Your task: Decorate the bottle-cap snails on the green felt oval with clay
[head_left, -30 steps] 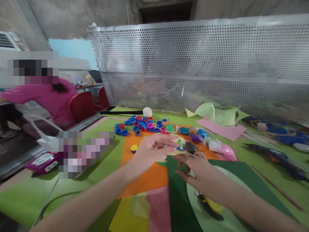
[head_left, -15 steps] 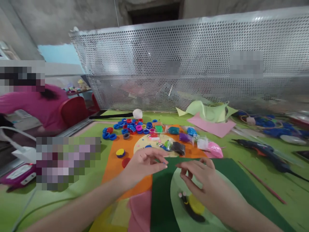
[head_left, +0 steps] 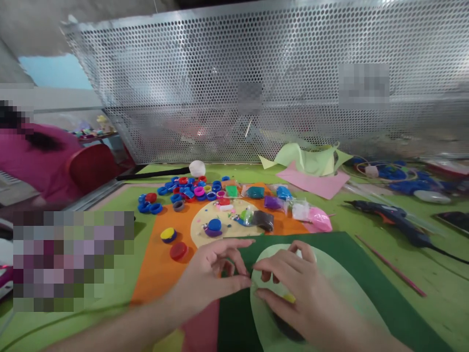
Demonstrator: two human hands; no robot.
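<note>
My left hand (head_left: 214, 269) is raised over the dark green sheet (head_left: 234, 318). Its thumb and a curled finger meet at the tips while the index finger stretches out; anything pinched there is too small to make out. Facing it, my right hand (head_left: 298, 281) hovers above a light green oval (head_left: 344, 288), fingers curved and thumb held apart, with nothing visible between them. Under the right hand, a black clay figure (head_left: 287, 327) with a yellow round part (head_left: 289, 297) is mostly covered. Behind the hands, a blue and purple clay snail (head_left: 213, 227) sits on a cream oval (head_left: 200, 220).
Several coloured clay rings and lids (head_left: 183, 188) lie at back left, beside bagged clay (head_left: 263, 220). A yellow lid (head_left: 168, 235) and red lid (head_left: 179, 251) rest on orange sheet. Right are a glue gun (head_left: 388, 217) and pink stick (head_left: 392, 266). A perforated metal panel (head_left: 220, 98) stands behind.
The view has shifted a little. Both hands have come lower, and the right hand now covers more of the black and yellow figure. The blue and purple snail has come into sight.
</note>
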